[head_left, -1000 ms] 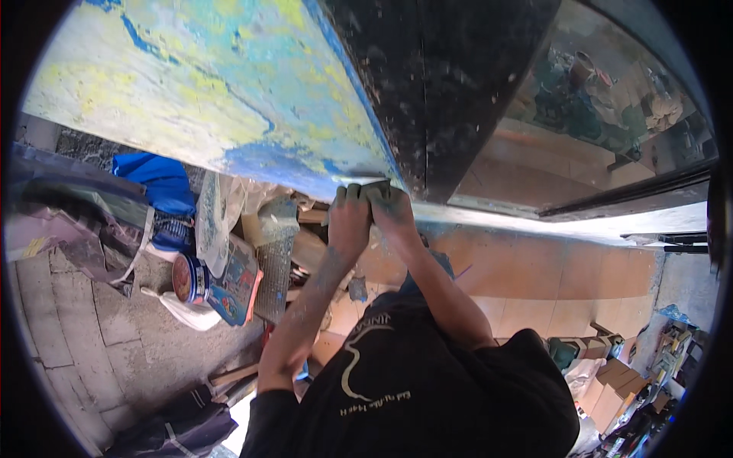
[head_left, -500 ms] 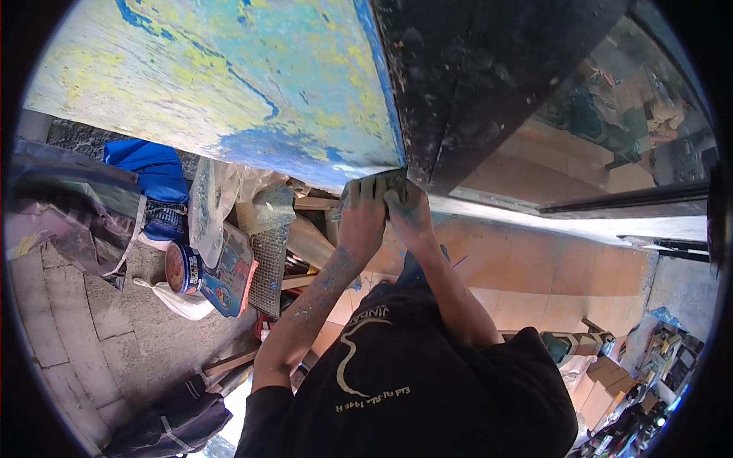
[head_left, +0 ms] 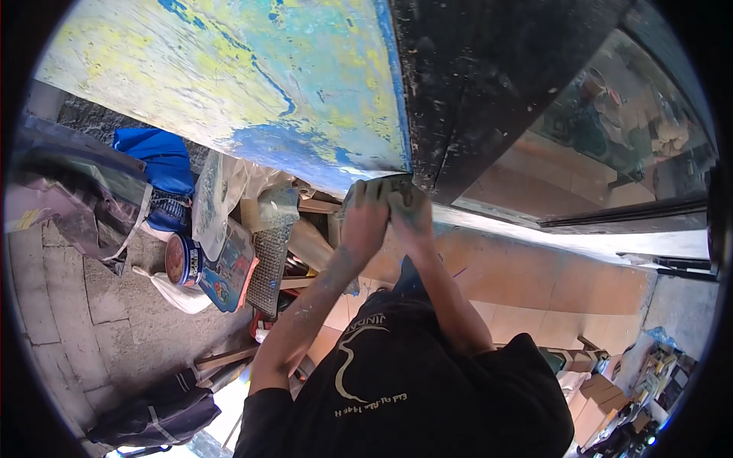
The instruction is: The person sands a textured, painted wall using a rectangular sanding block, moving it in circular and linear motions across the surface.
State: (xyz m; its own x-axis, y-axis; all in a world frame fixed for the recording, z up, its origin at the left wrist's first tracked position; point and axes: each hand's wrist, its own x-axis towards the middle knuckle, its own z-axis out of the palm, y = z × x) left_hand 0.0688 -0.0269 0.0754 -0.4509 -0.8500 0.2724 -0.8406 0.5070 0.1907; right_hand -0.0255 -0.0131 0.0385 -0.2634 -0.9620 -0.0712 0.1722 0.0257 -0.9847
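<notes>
My left hand (head_left: 366, 221) and my right hand (head_left: 412, 216) are side by side at the lower corner of a painted wall (head_left: 252, 84), its paint patchy yellow, light blue and dark blue. Both have their fingers curled over a dark, greyish-green flat piece (head_left: 398, 180), pressed near the wall's blue edge. Most of that piece is hidden under the fingers, so its kind does not show. Grey dust and blue specks coat my hands and forearms. Right beside the corner runs a black, scuffed frame (head_left: 450, 84).
Glass (head_left: 588, 145) in the black frame reflects the room. On the left are a blue cloth (head_left: 156, 156), a round tin (head_left: 183, 259), plastic bags and a perforated grey panel (head_left: 271, 267). A dark bag (head_left: 164, 408) lies lower left; boxes (head_left: 603, 393) stand lower right.
The wall corner and my hands sit slightly lower and further right in the picture. My hands are closer together, still on the dark flat piece.
</notes>
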